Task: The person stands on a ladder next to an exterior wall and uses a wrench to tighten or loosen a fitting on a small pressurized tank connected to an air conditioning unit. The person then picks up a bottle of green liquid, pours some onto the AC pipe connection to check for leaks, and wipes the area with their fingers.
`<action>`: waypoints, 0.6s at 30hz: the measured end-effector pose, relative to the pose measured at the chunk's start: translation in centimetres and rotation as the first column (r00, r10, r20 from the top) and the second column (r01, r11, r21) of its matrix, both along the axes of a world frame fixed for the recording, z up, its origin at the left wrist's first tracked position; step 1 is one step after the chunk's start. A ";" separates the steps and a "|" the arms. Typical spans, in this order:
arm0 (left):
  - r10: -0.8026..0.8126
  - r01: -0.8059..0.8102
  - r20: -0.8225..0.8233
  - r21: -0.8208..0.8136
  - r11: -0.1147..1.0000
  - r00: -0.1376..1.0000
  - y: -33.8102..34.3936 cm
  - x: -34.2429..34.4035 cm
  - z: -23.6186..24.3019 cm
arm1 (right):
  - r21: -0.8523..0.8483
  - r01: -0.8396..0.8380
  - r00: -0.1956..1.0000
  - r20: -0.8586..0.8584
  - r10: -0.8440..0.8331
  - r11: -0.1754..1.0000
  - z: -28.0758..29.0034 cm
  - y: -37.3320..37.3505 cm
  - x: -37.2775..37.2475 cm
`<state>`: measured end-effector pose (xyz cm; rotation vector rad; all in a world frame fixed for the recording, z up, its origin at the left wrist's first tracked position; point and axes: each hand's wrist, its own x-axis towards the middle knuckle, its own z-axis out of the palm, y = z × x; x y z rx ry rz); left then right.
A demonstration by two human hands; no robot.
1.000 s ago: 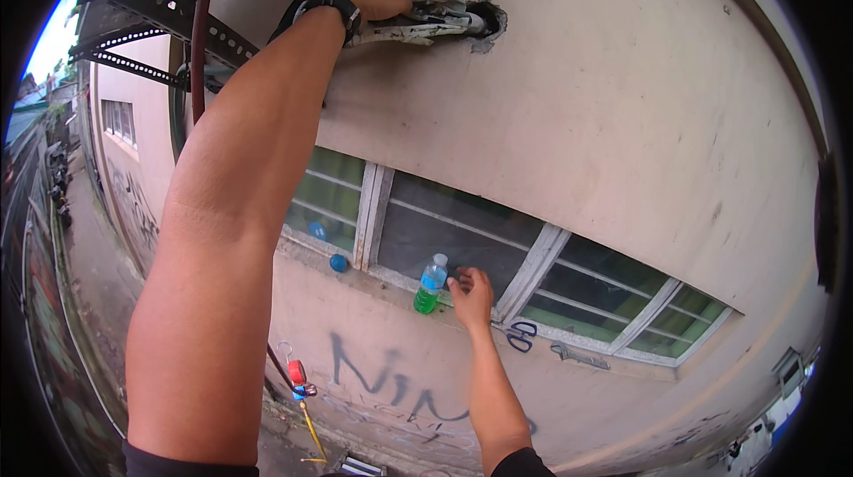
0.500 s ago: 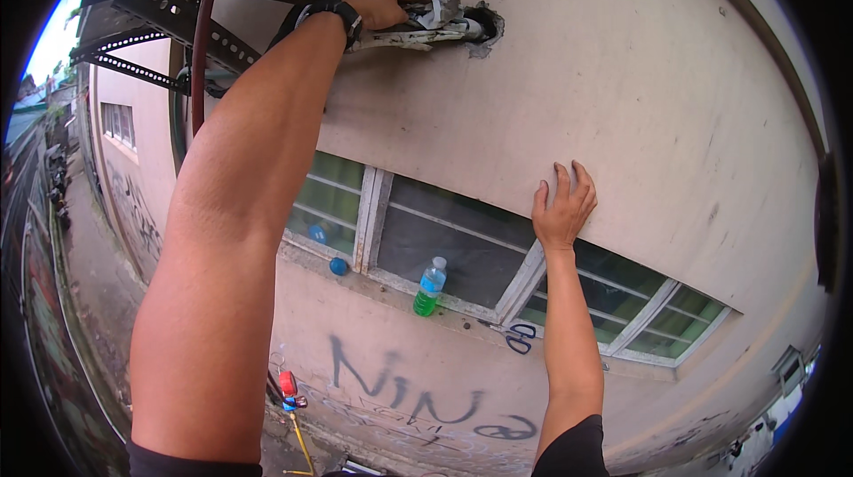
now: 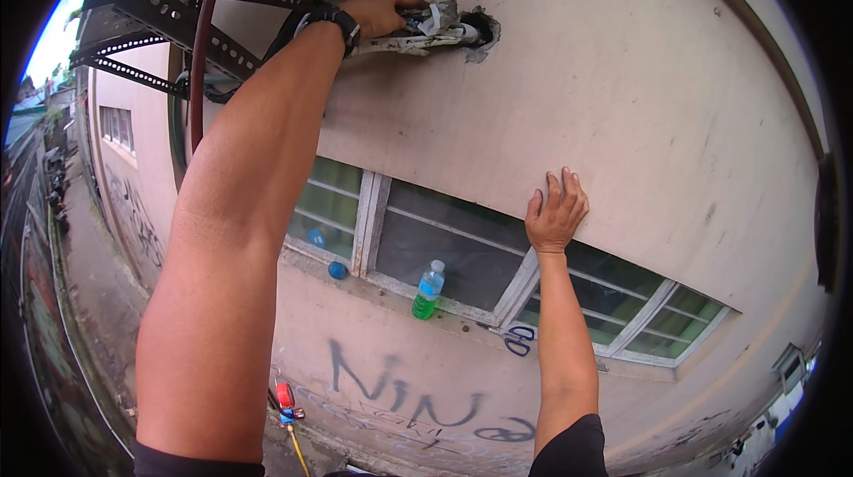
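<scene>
My left hand [image 3: 378, 12], with a black watch at the wrist, is closed around a bundle of wrapped pipes [image 3: 413, 40]. Torn pale wrapping hangs loose along the bundle, which runs into a rough-edged hole [image 3: 482, 30] in the beige wall [image 3: 622, 95]. Lower and to the right, my right hand [image 3: 558, 215] rests against the wall just above the window, fingers stretched and holding nothing. Below it on the sill lies a pair of scissors with dark handles [image 3: 520, 341]. A clear bottle with green liquid [image 3: 428, 290] stands on the sill to their left.
A perforated black metal bracket [image 3: 195, 15] and a dark red upright pole [image 3: 203, 59] stand at upper left. A small round blue object [image 3: 337, 271] sits on the window sill [image 3: 391, 299]. Far below hangs a red and blue gauge [image 3: 285, 399] with a yellow hose.
My right hand has shifted slightly down and left, and its fingers have flattened against the wall. My left hand keeps its grip on the pipe bundle.
</scene>
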<state>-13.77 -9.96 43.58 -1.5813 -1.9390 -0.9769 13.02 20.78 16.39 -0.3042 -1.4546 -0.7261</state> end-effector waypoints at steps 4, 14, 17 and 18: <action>-0.035 0.035 0.000 0.016 0.999 0.999 0.0 -0.5 0.0 | 0.004 -0.005 1.000 -0.001 0.005 1.000 0.0 -0.1 -0.1; -0.055 0.055 0.024 0.001 0.998 0.998 0.0 -0.3 -0.1 | 0.001 -0.007 1.000 -0.004 0.007 1.000 -0.2 0.0 0.0; -0.075 0.074 0.005 0.005 0.997 0.997 -0.1 -0.7 -0.1 | -0.004 -0.017 1.000 0.010 0.017 1.000 -0.2 -0.2 -0.1; -0.053 0.053 -0.008 0.003 0.999 0.999 0.1 -0.5 -0.1 | -0.010 -0.023 1.000 0.014 0.023 1.000 -0.2 -0.1 0.2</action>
